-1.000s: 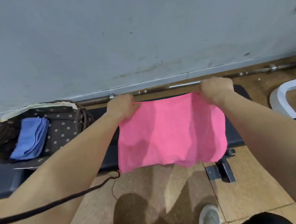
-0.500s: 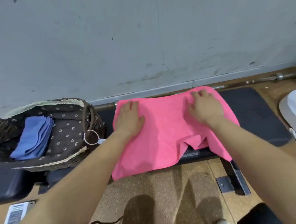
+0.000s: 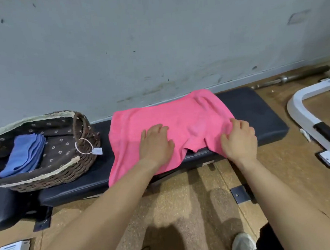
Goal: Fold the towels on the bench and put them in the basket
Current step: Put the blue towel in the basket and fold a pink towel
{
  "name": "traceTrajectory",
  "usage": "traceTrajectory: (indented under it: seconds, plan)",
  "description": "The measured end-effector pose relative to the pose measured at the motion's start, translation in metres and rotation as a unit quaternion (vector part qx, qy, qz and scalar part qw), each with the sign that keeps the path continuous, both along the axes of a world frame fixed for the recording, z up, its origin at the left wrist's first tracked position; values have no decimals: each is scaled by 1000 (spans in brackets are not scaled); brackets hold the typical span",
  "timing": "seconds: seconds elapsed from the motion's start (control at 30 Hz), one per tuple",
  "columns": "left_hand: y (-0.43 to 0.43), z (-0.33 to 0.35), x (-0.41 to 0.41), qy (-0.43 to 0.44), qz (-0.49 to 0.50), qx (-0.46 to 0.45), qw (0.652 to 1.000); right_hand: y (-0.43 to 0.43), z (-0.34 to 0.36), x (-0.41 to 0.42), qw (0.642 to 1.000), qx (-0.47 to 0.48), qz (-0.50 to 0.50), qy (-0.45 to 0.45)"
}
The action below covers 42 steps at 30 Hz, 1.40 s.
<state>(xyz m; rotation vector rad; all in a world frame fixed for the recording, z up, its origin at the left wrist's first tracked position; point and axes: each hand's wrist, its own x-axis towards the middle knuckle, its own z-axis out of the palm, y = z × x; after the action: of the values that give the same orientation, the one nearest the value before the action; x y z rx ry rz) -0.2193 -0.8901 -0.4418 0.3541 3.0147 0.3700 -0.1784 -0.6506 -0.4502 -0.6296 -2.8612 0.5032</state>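
Both hands slid nearer; pink towel [image 3: 179, 122] lies rumpled.

**A:** From where does the single view look?

**B:** From the person's head, standing at the long front edge of the bench [image 3: 257, 122], facing forward and steeply down toward the wall [image 3: 154, 37].

**A:** How near is it?

**B:** Within arm's reach; both forearms enter from the bottom edge, and a shoe [image 3: 243, 243] shows below. The wide-angle lens bends the bench.

**A:** Any shared region?

**B:** None; only one camera.
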Motion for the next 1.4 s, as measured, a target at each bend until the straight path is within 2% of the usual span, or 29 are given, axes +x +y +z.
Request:
traceTrajectory:
  seconds: [0.13,0.3,0.37,0.43,0.5,0.6,0.67,0.83,0.9,0.97,1.1,1.27,1.4]
  plan:
    - [68,22,-39,3,-60,60,996,40,-9,12,999,10,-32,-40]
    - [147,37,-93,35,-173,60,982,63,-8,-4,996,-30,-3,-86]
    - [175,36,-110,29,-255,11,966,63,-8,-12,994,-48,29,-98]
    - [200,35,-121,-29,-339,-77,937,67,-9,-21,994,-56,40,-81]
    - [216,31,-125,-84,-375,-132,914,78,-9,-30,995,-90,15,-46]
    - [223,26,-130,-73,-352,-46,932,97,-7,-40,987,-157,-18,-10]
    - [221,28,-132,-88,-333,-6,939,106,-7,-42,985,-169,-15,3]
    - [212,41,-138,-228,-284,11,931,126,-7,-41,982,-186,-24,-9]
    - [212,43,-140,-259,-276,22,925,130,-5,-39,980,-197,-22,-16]
    - [214,44,-139,-273,-289,-18,917,133,-2,-34,979,-200,-18,-25]
    - [220,41,-128,-227,-338,-104,907,143,1,-25,970,-239,-15,-49]
    - [216,32,-125,-106,-327,-87,935,152,4,-11,953,-298,37,-44]
    - [214,34,-125,-160,-338,-46,926,157,2,-7,931,-357,64,-38]
